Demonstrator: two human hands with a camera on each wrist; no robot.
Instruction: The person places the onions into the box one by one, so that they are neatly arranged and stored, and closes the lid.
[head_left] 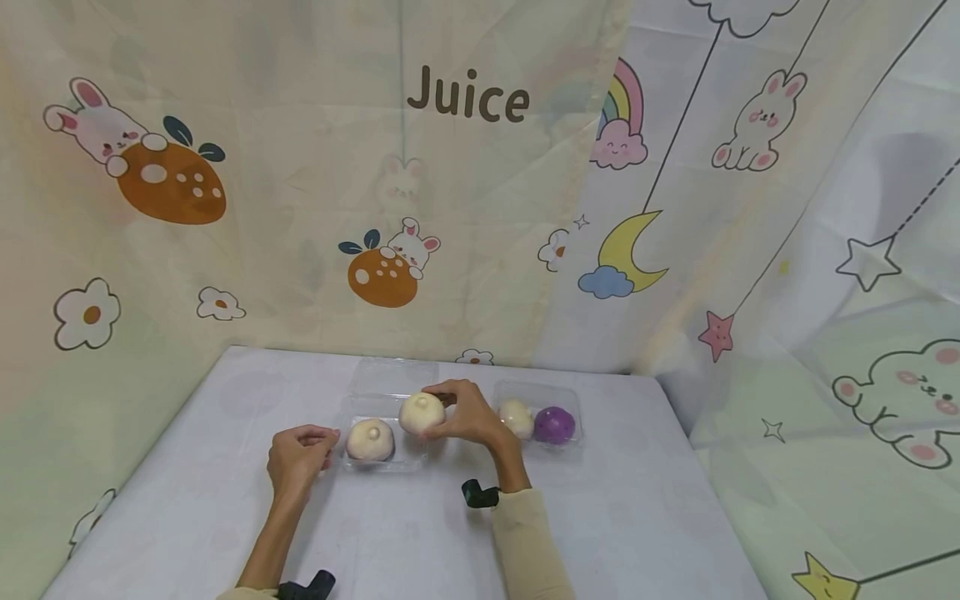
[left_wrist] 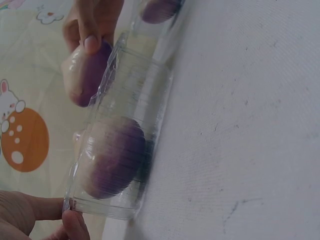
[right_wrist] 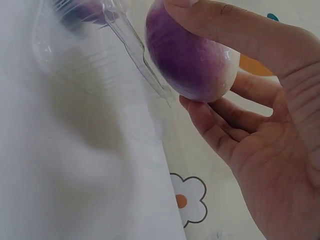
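My right hand (head_left: 471, 412) grips a round ball (head_left: 422, 414), white with a small nub on top and purple underneath. It holds this ball above the right half of a clear plastic clamshell container (head_left: 408, 456). A similar white-and-purple ball (head_left: 370, 440) sits in the container's left half. In the left wrist view, thumb and finger of my left hand (left_wrist: 45, 217) pinch the container's rim at its near corner. The right wrist view shows the held ball's purple side (right_wrist: 182, 60) between thumb and fingers, just beside the container's rim.
The container's clear lid (head_left: 393, 377) lies folded back behind it. To the right stands a second clear container (head_left: 573, 396) with a whitish ball (head_left: 516, 417) and a purple ball (head_left: 555, 426). A white cloth covers the table (head_left: 637, 517); printed curtains (head_left: 480, 183) hang behind it.
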